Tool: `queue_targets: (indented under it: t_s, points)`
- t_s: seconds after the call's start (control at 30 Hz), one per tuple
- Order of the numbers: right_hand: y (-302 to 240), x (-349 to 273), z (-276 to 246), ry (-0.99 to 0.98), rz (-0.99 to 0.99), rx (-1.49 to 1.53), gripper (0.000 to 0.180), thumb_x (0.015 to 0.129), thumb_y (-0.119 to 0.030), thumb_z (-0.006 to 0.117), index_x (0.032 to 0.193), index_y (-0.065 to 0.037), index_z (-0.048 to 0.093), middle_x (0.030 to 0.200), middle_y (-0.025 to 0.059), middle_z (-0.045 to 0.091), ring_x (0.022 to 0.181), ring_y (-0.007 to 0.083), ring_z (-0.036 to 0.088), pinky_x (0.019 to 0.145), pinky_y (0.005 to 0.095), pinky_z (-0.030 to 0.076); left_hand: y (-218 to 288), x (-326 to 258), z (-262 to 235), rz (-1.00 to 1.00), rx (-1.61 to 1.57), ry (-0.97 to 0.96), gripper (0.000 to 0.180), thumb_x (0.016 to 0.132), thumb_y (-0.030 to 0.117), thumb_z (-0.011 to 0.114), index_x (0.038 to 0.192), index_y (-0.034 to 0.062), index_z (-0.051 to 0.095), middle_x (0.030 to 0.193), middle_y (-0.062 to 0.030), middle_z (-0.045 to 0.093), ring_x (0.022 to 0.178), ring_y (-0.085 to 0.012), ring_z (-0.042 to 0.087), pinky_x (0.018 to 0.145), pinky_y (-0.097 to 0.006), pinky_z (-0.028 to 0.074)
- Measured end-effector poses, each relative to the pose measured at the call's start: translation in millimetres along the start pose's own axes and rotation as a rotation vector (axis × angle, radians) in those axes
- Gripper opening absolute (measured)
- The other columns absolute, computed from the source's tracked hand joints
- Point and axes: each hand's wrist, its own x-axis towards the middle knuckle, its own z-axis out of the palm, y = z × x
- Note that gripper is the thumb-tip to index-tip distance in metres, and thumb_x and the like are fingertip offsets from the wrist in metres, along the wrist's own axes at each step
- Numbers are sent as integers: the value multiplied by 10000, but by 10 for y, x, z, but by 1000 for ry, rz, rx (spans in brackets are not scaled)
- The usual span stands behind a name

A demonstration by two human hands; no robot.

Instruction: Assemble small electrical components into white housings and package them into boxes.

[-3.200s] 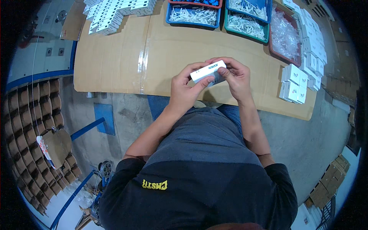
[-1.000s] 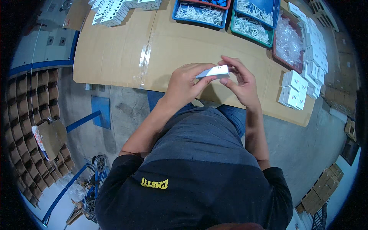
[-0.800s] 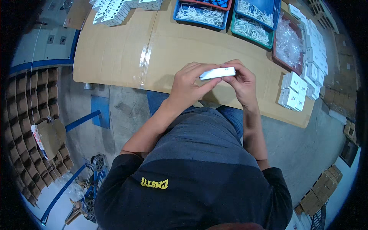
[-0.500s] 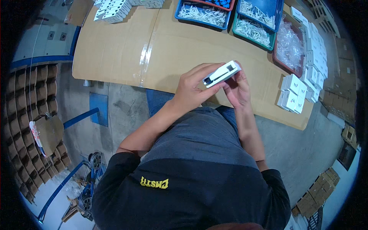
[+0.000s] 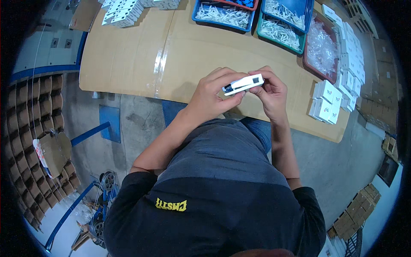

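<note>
Above the table's near edge I hold a slim white plastic casing (image 5: pixel 243 84) with dark openings at its left end and a small dark square near its right end. My left hand (image 5: pixel 208 93) is closed round its left end, thumb below and fingers above. My right hand (image 5: pixel 274 92) grips the right end between bent fingers and thumb. The casing lies slightly tilted, its right end higher in view. Its underside and the inner fingertips are partly hidden.
Cardboard covers the table (image 5: pixel 124 55). Along its far side stand a blue tray (image 5: pixel 222 17) and a green tray (image 5: pixel 278 36) of small white parts, and a red-brown tray (image 5: pixel 319 47) of clear plastic bags. White box-shaped units (image 5: pixel 327 100) are stacked at right, others (image 5: pixel 122 13) far left.
The casing has turned to lie more level and shifted slightly left. My right hand has moved its fingers and thumb round the right end; my left hand keeps its hold.
</note>
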Motion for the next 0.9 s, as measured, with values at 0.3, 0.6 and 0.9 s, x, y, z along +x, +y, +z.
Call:
queue_targets:
  t_s: [0.3,0.6,0.9]
  points:
    - [-210,61,72,-28,14,-84,336,840,41,760,1164,19,671,1119,91,637,1092,190,623,971,318,498,-15,48,-150,29,104,-91,408,781,9,751,1186,18,704,1066,-121,703,960,-248,682,845,-339,535]
    - [-223,57,22,-27,23,-360,250,822,18,777,1055,18,686,1039,114,703,994,208,690,923,332,549,14,37,-214,-76,110,-89,346,806,59,759,1140,52,672,1039,-125,674,985,-302,650,851,-387,528]
    - [-295,56,24,-124,-29,-476,251,796,-19,803,1015,10,683,1014,109,701,954,209,693,839,318,547,3,10,-246,-115,128,-195,319,832,68,753,1134,55,649,1013,-133,643,942,-308,654,797,-388,533]
